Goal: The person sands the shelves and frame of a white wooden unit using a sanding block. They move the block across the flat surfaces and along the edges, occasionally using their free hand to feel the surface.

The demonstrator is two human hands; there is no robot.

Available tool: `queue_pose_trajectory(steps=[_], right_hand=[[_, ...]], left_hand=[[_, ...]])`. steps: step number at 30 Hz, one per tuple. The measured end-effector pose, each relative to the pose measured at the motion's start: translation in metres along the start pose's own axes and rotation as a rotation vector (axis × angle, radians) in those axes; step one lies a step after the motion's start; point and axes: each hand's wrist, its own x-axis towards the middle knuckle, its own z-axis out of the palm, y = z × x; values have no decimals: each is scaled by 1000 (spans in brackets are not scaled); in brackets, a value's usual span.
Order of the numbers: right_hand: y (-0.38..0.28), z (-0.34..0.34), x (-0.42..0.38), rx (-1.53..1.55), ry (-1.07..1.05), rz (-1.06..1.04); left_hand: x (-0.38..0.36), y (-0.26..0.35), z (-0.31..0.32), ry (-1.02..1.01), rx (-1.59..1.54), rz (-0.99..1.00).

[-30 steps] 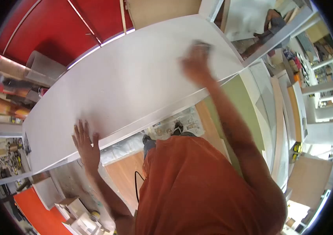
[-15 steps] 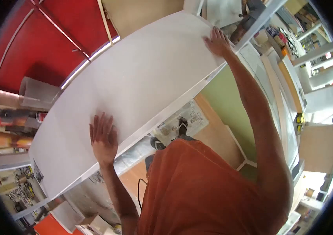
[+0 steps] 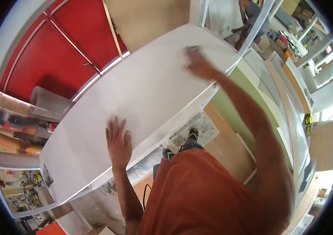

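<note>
A long white panel (image 3: 146, 82) with a curved far edge lies in front of me. My left hand (image 3: 119, 147) rests on it near the front edge, left of the middle, fingers stretched out and thumb apart. Toward the panel's right end, my right hand (image 3: 201, 65) is over the white surface, its fingers smeared by motion. A dark grey patch shows at those fingertips; I cannot tell whether it is something held. Below the front edge my feet stand by a paper-strewn patch of floor (image 3: 209, 127).
Red doors (image 3: 52, 58) stand behind the panel, with a rolled translucent sheet (image 3: 48, 102) beside them. A green board (image 3: 248, 94) lies to the right. Another person (image 3: 252, 19) is at the back right. A cardboard-coloured board (image 3: 325, 147) stands at far right.
My right hand has moved from the panel's right end inward to the left, now blurred. My left hand stays flat on the panel. The whole view has shifted slightly.
</note>
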Motion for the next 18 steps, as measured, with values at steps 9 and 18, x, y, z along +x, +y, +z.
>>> queue_pose_trajectory(steps=[9,18], right_hand=[[-182,112,66,-166,312,-151],[36,-13,44,-61,-50,24]], left_hand=[[-3,13,7,32,40,82],[4,4,6,25,77,-58]])
